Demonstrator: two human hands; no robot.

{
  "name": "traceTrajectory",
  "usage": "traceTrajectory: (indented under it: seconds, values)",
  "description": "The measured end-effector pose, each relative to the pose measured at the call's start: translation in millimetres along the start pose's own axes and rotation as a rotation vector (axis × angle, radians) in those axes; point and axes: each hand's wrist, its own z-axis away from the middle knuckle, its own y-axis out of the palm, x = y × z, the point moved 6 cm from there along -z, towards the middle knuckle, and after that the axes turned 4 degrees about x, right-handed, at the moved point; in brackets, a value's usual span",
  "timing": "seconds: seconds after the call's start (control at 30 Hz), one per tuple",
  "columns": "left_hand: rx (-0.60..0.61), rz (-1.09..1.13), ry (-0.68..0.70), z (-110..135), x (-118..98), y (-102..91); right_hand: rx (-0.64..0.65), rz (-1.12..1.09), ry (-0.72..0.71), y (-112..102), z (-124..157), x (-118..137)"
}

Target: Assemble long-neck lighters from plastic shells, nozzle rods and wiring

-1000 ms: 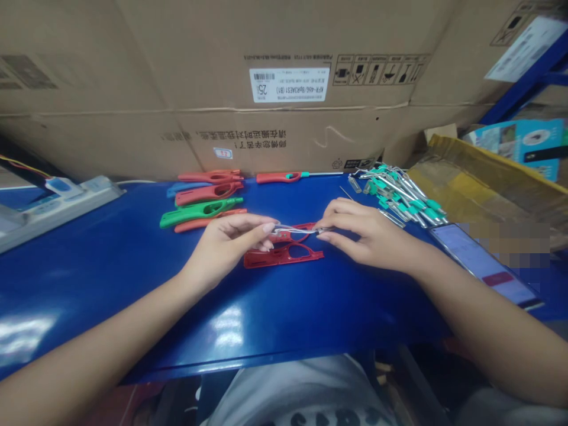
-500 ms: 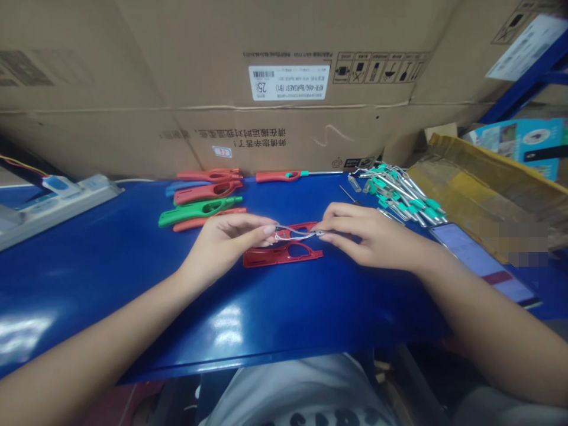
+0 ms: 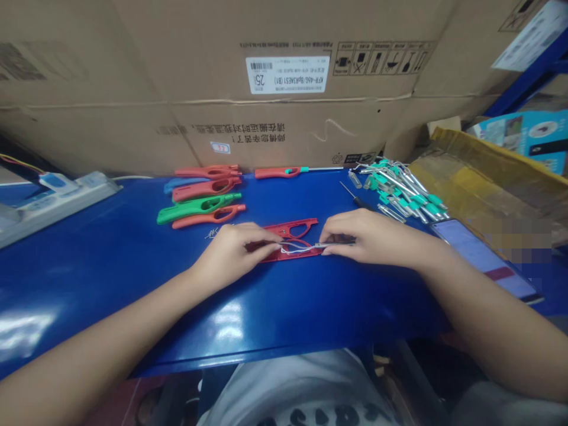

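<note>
Two red plastic lighter shell halves lie on the blue table, one behind the other: the far half point(image 3: 290, 228) shows fully, and my hands partly cover the near half point(image 3: 298, 254). My left hand point(image 3: 233, 254) and my right hand point(image 3: 373, 234) pinch a thin metal lighter tube with a bent wire point(image 3: 310, 246) between their fingertips. The tube lies just over the near half. I cannot tell whether it touches the red plastic.
Red, green and orange lighter bodies point(image 3: 199, 208) lie to the left, with a finished-looking lighter point(image 3: 284, 172) behind. Several metal tubes with green parts point(image 3: 402, 192) are heaped right, near a small screwdriver point(image 3: 355, 197) and a phone point(image 3: 481, 260). Cardboard cartons stand behind.
Both hands have moved down toward me, carrying the metal tube and wire from above the far shell half onto the near half. The hands have also spread slightly farther apart.
</note>
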Motion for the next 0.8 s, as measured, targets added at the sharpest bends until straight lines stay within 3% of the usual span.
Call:
traceTrajectory:
  seconds: [0.17,0.57,0.8]
  values:
    - [0.034,-0.065,0.084,-0.4,-4.7,3.1,0.055,0.004,0.013,7.5,-2.7,-1.7]
    - [0.042,-0.06,0.101,-0.5,-4.8,5.0,0.051,0.071,0.064,7.1,-2.8,-8.9]
    - [0.019,-0.017,0.1,-0.6,-5.3,5.5,0.02,0.059,0.022,6.8,-3.9,-5.5]
